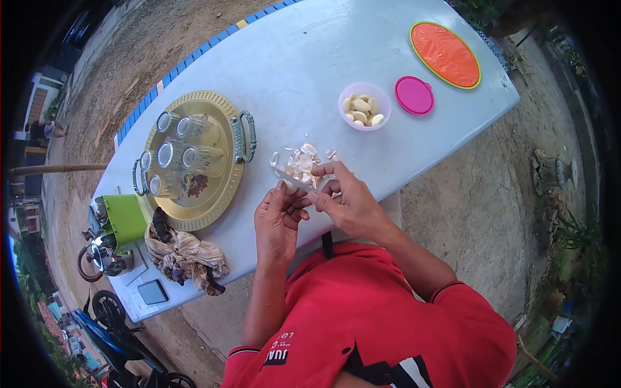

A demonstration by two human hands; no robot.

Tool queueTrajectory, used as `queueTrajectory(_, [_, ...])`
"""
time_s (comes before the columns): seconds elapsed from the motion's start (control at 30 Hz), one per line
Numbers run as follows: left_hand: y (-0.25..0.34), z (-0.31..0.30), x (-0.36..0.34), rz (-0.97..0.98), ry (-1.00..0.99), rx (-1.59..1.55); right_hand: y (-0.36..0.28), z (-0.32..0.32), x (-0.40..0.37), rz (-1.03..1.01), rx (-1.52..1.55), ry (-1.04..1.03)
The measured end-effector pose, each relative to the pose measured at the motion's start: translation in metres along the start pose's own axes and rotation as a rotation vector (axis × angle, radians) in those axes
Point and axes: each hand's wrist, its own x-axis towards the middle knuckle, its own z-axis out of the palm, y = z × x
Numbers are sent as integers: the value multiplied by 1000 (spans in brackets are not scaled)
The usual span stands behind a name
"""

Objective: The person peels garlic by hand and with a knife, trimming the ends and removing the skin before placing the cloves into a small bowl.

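Note:
My right hand (pixel 349 202) is closed on a small knife (pixel 294 180), whose pale blade points left toward my other hand. My left hand (pixel 279 220) pinches a whitish piece, apparently a garlic clove (pixel 290 188), against the blade; fingers partly cover it. Just beyond both hands, a loose pile of garlic peels (pixel 304 159) lies on the table. Farther off stands a translucent bowl (pixel 365 86) holding several peeled cloves (pixel 361 105).
A gold tray (pixel 223 200) with several upturned glasses (pixel 166 154) lies left. Near it are a crumpled cloth (pixel 184 253), green container (pixel 123 218), metal kettle (pixel 111 255) and phone (pixel 152 292). A pink lid (pixel 414 96) and orange lid (pixel 446 55) rest on the white table (pixel 284 77).

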Motion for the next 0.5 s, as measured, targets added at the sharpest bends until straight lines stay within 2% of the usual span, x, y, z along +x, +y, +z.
queueTrajectory(0.07, [-5,-1,0,72,-54,12,6,7,-1,-18,80,-18])
queueTrajectory(0.23, [-7,1,-1,138,-26,39,12,14,3,-67,230,-28])
queueTrajectory(0.5, [-8,7,-1,243,18,141,14,3,10,-120,-2,15])
